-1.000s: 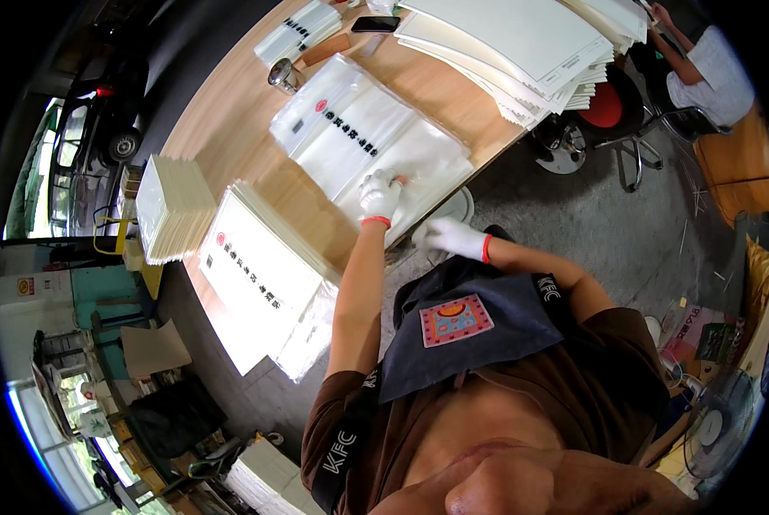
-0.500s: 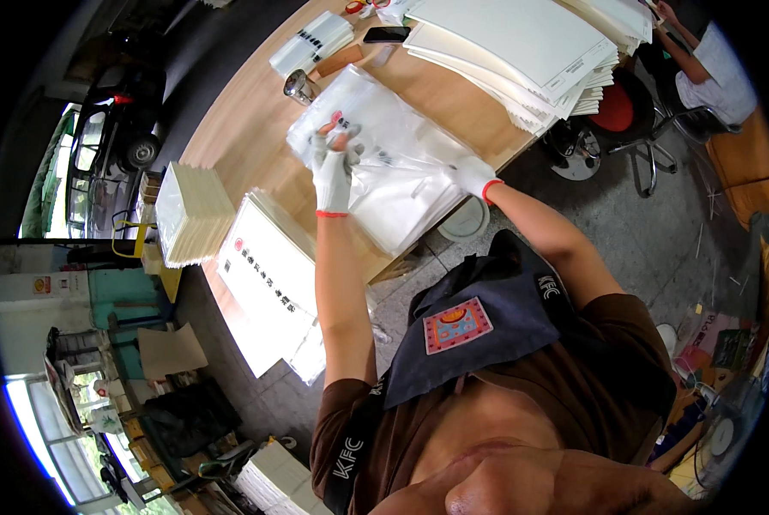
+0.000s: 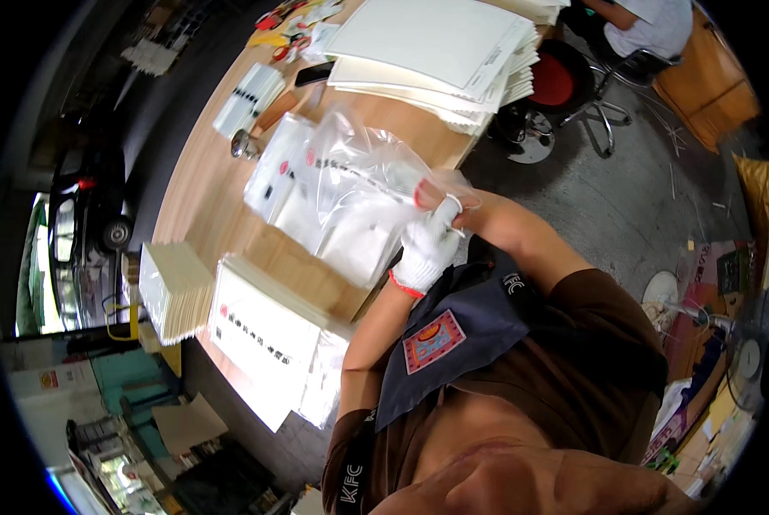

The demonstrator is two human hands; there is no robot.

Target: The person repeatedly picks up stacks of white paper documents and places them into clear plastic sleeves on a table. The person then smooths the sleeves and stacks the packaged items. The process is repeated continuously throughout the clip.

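A clear plastic bag (image 3: 346, 150) with printed marks is lifted and puffed out above a stack of similar flat bags (image 3: 358, 245) on the table. My left hand (image 3: 427, 251), in a white glove with a red cuff, is closed on the bag's edge at its near right end. My right hand (image 3: 399, 178), gloved too, shows only dimly through the plastic and appears to be inside the bag. Its red cuff can be seen through the film, but its fingers are too blurred to read.
Left of me on the wooden table (image 3: 200, 202) lie printed white sheets (image 3: 260, 330) and a wrapped block of paper (image 3: 174, 292). A metal cup (image 3: 245, 145), a phone (image 3: 314, 74) and large white boards (image 3: 436, 43) are farther off. A person (image 3: 646, 30) sits beyond a red-seated chair (image 3: 556, 77).
My left hand has come right and nearer, to the bag's edge. The bag has risen off the stack, and my right hand now shows through its plastic. The whole view has shifted.
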